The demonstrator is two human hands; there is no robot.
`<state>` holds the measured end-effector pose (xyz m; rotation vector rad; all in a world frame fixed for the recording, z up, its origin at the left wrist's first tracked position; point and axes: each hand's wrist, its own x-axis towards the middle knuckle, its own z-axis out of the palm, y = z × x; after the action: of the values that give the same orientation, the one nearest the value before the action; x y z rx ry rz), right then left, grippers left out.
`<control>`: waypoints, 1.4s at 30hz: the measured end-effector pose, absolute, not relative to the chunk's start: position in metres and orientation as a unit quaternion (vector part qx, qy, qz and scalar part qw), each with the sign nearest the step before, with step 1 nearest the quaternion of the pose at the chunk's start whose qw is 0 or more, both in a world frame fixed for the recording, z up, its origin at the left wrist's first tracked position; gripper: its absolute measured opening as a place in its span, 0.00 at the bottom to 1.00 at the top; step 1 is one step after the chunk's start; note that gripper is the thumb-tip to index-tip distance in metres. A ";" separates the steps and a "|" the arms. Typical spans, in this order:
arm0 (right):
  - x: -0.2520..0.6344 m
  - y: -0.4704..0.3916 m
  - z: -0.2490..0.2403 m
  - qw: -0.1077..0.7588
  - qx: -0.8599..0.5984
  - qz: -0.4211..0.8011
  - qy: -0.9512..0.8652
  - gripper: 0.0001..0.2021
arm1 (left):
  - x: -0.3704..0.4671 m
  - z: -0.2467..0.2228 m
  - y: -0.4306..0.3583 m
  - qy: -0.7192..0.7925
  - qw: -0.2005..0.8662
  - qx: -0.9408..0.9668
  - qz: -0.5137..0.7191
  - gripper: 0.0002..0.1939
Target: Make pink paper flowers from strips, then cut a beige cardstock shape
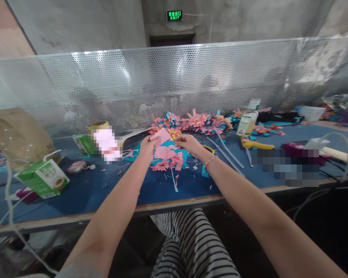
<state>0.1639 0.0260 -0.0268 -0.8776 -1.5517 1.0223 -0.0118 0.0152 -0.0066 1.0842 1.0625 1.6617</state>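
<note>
A flat pink piece of paper [161,136] is pinched in my left hand [150,146], above the middle of the blue table. My right hand [188,142] is held just to its right, thumb and fingers pressed together; whatever they grip is too small to make out. Beneath and between both hands lies a loose heap of pink paper pieces [167,158] over blue sheets. Behind the hands sits a row of fringed pink, blue and yellow paper flowers [197,120].
A glue gun [256,144] with a yellow handle lies right, near clear glue sticks [229,152] and a carton [247,122]. Left are a lit phone [106,143], a green-white box [43,178] and a brown bag [24,133]. A perforated metal screen [162,85] closes off the back.
</note>
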 end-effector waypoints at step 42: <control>0.161 0.031 -0.027 0.550 -0.316 0.320 -0.704 0.12 | -0.004 -0.012 0.011 0.408 0.329 0.629 0.574 0.15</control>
<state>0.1607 0.0308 -0.0269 -0.7476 -1.6668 0.7573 -0.0041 0.0114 -0.0124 1.6452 1.0672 1.5019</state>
